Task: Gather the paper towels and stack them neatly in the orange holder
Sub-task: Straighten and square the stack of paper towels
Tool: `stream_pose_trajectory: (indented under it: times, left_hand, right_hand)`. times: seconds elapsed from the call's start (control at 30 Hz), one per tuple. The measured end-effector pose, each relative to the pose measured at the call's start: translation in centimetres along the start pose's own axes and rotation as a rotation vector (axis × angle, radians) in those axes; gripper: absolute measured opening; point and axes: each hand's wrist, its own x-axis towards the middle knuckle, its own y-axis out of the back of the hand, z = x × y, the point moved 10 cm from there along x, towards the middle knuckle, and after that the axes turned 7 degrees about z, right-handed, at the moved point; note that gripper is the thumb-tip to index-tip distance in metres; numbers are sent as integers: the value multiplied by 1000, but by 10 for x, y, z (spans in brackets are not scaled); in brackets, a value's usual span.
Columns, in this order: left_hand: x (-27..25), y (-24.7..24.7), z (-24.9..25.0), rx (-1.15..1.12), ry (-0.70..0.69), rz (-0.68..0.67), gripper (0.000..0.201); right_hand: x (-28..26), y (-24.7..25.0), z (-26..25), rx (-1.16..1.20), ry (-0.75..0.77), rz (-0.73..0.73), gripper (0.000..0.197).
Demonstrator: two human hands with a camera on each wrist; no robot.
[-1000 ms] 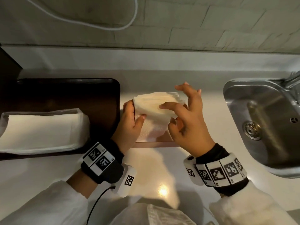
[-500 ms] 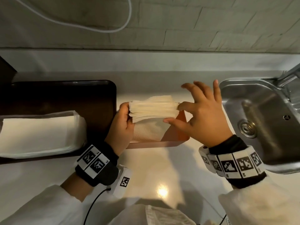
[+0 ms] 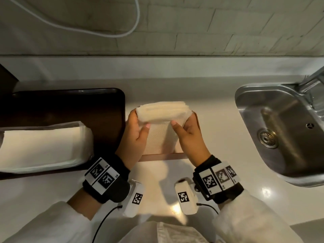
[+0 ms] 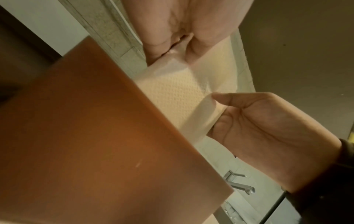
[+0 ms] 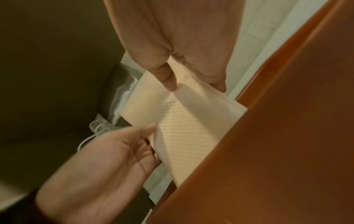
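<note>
Step in hand: seating. The paper towels (image 3: 162, 111) stand partly inside the orange holder (image 3: 163, 156), mid-countertop beside the tray's right edge. Left hand (image 3: 135, 135) and right hand (image 3: 190, 137) pinch the stack's 2 sides. Next, judged: press down evenly, then release.

dim warm light | glare on countertop (image 3: 175, 208) | wide-angle edge bending | wrist views soft, blurred

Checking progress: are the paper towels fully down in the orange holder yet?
Not fully. The paper towels stand partly inside the orange holder, tops sticking out, gripped by the left hand and right hand.
</note>
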Motion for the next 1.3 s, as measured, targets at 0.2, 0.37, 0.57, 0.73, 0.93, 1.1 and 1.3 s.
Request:
stream_pose_trajectory:
  times: [0.2, 0.37, 0.57, 0.73, 0.93, 1.1, 1.3]
  left_hand:
    - [-1, 0, -5, -76, 60, 42, 72]
    - [0, 0, -26, 4, 138, 87, 66]
    - [17, 30, 5, 153, -4, 306, 63]
    - [5, -19, 33, 69, -24, 35, 30]
    - [10, -22, 21, -75, 121, 93, 34]
    - [14, -18, 24, -33, 108, 87, 50]
    - [14, -19, 29, 1, 120, 56, 56]
  right_hand:
    - [4, -1, 3, -29, 31, 0, 49]
    - [1, -6, 9, -39, 32, -54, 34]
    - [7, 14, -12, -138, 156, 149, 33]
    - [5, 16, -21, -192, 188, 221, 23]
    - [-1, 14, -30, -168, 198, 215, 18]
    - [-1, 14, -31, 6, 123, 119, 13]
    - [4, 14, -30, 4, 107, 88, 19]
